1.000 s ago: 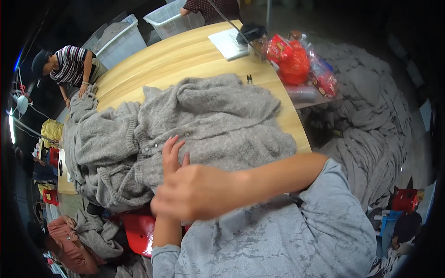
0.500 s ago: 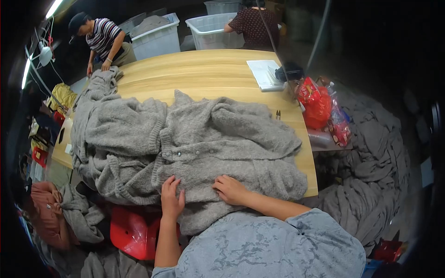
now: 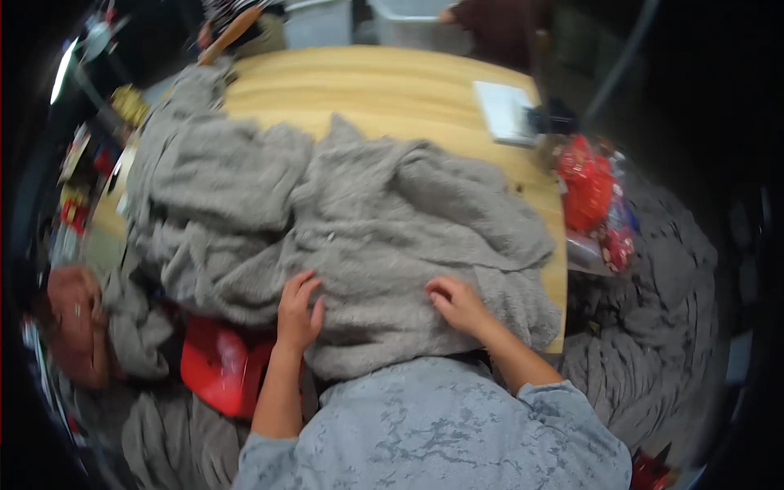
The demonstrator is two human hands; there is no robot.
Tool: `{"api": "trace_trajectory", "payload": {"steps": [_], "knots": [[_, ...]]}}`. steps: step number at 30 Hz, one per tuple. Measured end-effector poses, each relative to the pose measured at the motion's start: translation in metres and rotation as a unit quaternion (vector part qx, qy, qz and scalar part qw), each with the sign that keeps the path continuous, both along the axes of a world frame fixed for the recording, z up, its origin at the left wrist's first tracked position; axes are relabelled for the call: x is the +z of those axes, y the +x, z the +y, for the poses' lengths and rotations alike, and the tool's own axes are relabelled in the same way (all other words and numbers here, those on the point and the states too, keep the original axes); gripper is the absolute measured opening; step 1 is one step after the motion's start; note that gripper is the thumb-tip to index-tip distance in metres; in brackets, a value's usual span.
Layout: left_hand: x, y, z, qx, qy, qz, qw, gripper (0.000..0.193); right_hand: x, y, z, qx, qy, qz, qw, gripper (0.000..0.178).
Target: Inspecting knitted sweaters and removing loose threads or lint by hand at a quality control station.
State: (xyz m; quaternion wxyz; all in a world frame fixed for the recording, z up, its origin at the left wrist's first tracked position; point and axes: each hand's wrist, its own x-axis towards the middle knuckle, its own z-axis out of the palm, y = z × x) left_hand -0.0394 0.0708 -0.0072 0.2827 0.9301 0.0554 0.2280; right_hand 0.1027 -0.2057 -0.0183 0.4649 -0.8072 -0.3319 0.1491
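A grey knitted cardigan (image 3: 384,253) lies spread on the wooden table, its near side hanging over the front edge. Small buttons run along its front placket, blurred in this view. My left hand (image 3: 300,312) rests on the lower left part of the knit with fingers apart. Further right, my right hand (image 3: 459,304) touches the same cardigan, its fingers slightly bent and the thumb apart from them. No fabric shows gripped in either hand. To the left, more grey knitwear (image 3: 220,171) is heaped against the cardigan.
The wooden table (image 3: 343,77) reaches back to a person (image 3: 237,24) at the far left. White papers (image 3: 502,110) and a red plastic bag (image 3: 586,184) are at the right. A red chair (image 3: 224,367) stands below the front edge. Grey fabric (image 3: 653,327) is piled at right.
My right hand has moved to the right along the cardigan, and its fingers have lifted a little. My left hand stays near the same spot. The whole view has shifted and blurred.
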Motion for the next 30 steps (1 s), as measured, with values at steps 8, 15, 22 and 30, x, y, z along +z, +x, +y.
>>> {"api": "trace_trajectory", "payload": {"steps": [8,15,22,30], "knots": [[0.011,-0.017,0.023,0.162,-0.012,-0.043,0.986,0.032,0.047,-0.003,0.121,0.152,0.106,-0.016,0.983,0.019],[0.001,-0.006,0.031,0.164,-0.036,-0.028,0.985,0.038,0.007,-0.009,0.169,0.083,0.06,-0.151,0.983,0.033],[0.005,0.02,0.042,0.122,-0.12,0.05,0.984,0.02,0.015,-0.024,0.173,0.062,0.106,-0.174,0.977,0.046],[0.017,-0.011,0.027,0.064,-0.288,0.092,0.951,0.01,0.007,-0.037,0.171,0.13,0.072,0.134,0.98,0.016]]}}
